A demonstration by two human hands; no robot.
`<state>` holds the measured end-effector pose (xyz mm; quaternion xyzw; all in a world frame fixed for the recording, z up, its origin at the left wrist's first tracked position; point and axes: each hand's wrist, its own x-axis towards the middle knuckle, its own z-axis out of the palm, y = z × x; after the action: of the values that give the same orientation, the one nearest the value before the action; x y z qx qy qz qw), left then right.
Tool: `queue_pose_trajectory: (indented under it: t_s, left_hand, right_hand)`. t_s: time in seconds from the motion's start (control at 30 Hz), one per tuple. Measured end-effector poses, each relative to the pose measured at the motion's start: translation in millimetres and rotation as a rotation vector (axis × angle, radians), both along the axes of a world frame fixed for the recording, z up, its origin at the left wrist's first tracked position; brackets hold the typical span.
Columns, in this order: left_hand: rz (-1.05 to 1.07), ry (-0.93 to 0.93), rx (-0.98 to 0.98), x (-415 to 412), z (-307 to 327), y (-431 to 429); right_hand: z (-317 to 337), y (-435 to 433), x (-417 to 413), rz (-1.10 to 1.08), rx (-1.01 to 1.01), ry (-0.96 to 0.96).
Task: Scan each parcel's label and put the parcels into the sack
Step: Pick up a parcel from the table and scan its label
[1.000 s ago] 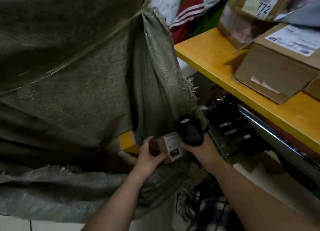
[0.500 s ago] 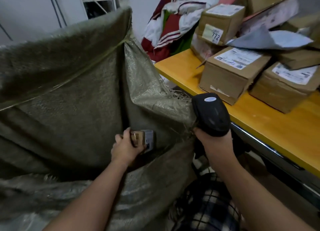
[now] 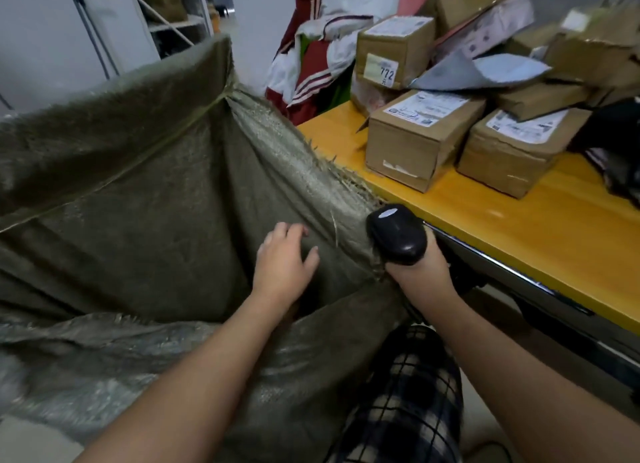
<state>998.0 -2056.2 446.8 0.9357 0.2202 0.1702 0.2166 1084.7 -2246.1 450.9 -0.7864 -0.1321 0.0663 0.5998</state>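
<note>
A big grey-green woven sack (image 3: 145,192) stands open in front of me, its mouth dark and its contents hidden. My left hand (image 3: 282,265) hovers over the sack's mouth with fingers spread and holds nothing. My right hand (image 3: 420,266) grips a black barcode scanner (image 3: 396,233) beside the sack's frayed right edge. On the yellow table (image 3: 519,230) to the right lie cardboard parcels with white labels, the nearest two being a long box (image 3: 420,136) and a squarer box (image 3: 512,150). Another box marked 772 (image 3: 391,52) stands behind them.
More boxes and a grey mailer bag (image 3: 478,72) are piled at the table's back. Red and white clothing (image 3: 311,64) hangs behind the sack. A metal shelf rack (image 3: 173,19) stands at the far wall. My plaid-clad knee (image 3: 412,393) is below the hands.
My left hand has let go of the small labelled parcel over the sack's mouth and now is empty and spread. The parcel is out of sight. My view has risen toward the table.
</note>
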Motion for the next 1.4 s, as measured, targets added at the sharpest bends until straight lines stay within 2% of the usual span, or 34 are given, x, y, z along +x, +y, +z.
queue_pose_trajectory:
  t_s: [0.13, 0.43, 0.53, 0.77, 0.87, 0.97, 1.07, 1.17, 1.23, 1.27, 1.33, 1.4]
  left_hand:
    - [-0.138, -0.168, 0.017, 11.1, 36.5, -32.3]
    - [-0.385, -0.256, -0.021, 59.6, 85.2, -107.6]
    - [-0.526, -0.271, -0.025, 78.3, 95.4, -151.7]
    - [-0.945, -0.302, -0.032, 117.3, 121.1, -303.6]
    - [-1.058, -0.318, 0.009, 120.0, 128.8, -363.9]
    - [-1.022, -0.312, 0.111, 126.8, 133.5, -398.6]
    - [-0.958, -0.149, 0.245, 133.8, 135.4, -428.1]
    - [-0.903, -0.016, 0.215, 138.7, 133.4, -442.1]
    - [-0.862, -0.05, 0.139, 141.6, 130.5, -437.7]
    - [-0.852, -0.081, 0.035, 143.0, 129.0, -431.2]
    - [-0.84, -0.128, -0.383, 144.5, 125.0, -410.8]
    - [-0.814, -0.088, -0.853, 142.4, 122.4, -384.9]
  right_hand:
    - [15.0, -13.0, -9.4, -0.07, 0.083, -0.057]
    - [80.1, -102.8, -7.0, -0.232, 0.162, -0.059]
    - [92.2, -150.6, -14.7, -0.364, 0.149, -0.12]
    - [103.8, -259.0, -52.4, -0.739, 0.27, -0.173]
    - [108.1, -290.5, -63.1, -0.859, 0.314, -0.227]
    - [112.4, -309.5, -63.9, -0.914, 0.345, -0.2]
    - [115.1, -329.4, -63.2, -0.948, 0.368, -0.178]
    - [115.4, -341.4, -59.9, -0.955, 0.384, -0.159]
    - [114.3, -344.8, -58.0, -0.934, 0.381, -0.14]
    - [113.3, -345.8, -57.9, -0.924, 0.385, -0.131]
    - [110.7, -347.4, -58.4, -0.904, 0.398, -0.111]
    - [108.5, -348.6, -58.5, -0.882, 0.409, -0.102]
